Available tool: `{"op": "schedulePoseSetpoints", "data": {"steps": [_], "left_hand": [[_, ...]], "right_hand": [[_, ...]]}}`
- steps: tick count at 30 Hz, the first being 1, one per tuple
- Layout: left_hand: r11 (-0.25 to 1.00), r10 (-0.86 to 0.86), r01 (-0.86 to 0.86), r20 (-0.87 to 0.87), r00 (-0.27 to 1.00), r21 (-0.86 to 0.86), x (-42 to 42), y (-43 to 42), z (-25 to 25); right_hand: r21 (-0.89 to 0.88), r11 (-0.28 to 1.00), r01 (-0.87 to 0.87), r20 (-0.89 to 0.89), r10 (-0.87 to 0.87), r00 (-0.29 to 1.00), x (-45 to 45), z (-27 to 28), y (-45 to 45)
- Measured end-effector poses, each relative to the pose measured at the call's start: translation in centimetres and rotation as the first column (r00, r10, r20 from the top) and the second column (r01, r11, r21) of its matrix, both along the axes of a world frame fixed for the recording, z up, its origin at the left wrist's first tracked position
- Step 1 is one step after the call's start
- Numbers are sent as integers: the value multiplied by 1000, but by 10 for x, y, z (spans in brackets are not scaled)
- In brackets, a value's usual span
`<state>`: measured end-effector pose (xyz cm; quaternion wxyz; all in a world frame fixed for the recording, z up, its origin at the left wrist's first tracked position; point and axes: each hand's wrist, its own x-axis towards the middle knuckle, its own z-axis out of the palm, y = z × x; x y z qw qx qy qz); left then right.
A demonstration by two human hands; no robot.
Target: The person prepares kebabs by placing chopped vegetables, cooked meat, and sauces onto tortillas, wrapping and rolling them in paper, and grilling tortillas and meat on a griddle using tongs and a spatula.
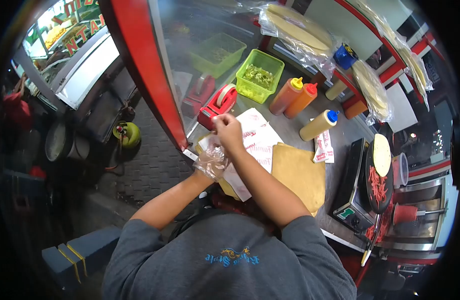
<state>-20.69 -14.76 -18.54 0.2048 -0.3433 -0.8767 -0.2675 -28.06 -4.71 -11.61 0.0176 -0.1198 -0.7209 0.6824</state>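
My left hand (210, 162), in a clear plastic glove, is curled at the left edge of the counter, over printed white paper wrappers (260, 131). The glove's glare hides what its fingers hold, if anything. My bare right hand (229, 132) is just above it, fingertips pinched together beside a red tape dispenser (217, 106). Whatever is in the pinch is too small to make out. Beneath and to the right of the wrappers are brown paper sheets (300, 172). A wrapped roll in printed paper (322, 147) lies farther right.
Behind the wrappers are a green basket of chopped greens (260, 75), yellow-capped (287, 95) and red-capped sauce bottles (302, 100), and a blue-capped bottle (317, 125). At right, a griddle (372, 187) carries a flatbread (382, 155) and reddish meat strips (377, 185). A red post (150, 65) stands left.
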Motion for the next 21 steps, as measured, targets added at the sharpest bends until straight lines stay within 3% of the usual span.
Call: {"op": "schedulePoseSetpoints", "data": {"steps": [1, 2, 5, 7, 8, 11, 15, 18, 21], "left_hand": [[1000, 11, -11, -39, 999, 6, -1, 2, 5], [1000, 19, -18, -79, 997, 13, -2, 7, 9], [998, 5, -10, -93, 996, -58, 0, 5, 25], [997, -20, 7, -175, 984, -74, -2, 4, 21], [998, -18, 10, -127, 992, -67, -1, 4, 19], [999, -11, 12, 22, 1000, -38, 3, 5, 20], [1000, 12, -12, 46, 999, 3, 5, 3, 25], [1000, 20, -21, 44, 999, 5, 5, 4, 32], [999, 40, -39, 33, 999, -33, 3, 4, 31]], "right_hand": [[191, 982, 7, -78, 9, 997, -5, 2, 10], [408, 906, 110, -283, 11, 959, -7, 3, 16], [533, 845, 55, -454, 230, 861, -22, 14, 32], [687, 725, 54, -439, 355, 825, -32, 12, 37], [755, 653, 58, -421, 415, 806, -36, 11, 38], [814, 580, 41, -335, 410, 848, -41, 4, 32], [827, 562, -23, -250, 403, 880, -50, 8, 29], [816, 574, 63, -298, 324, 898, -53, 9, 24], [648, 740, 179, -458, 192, 868, -55, 11, 14]]}}
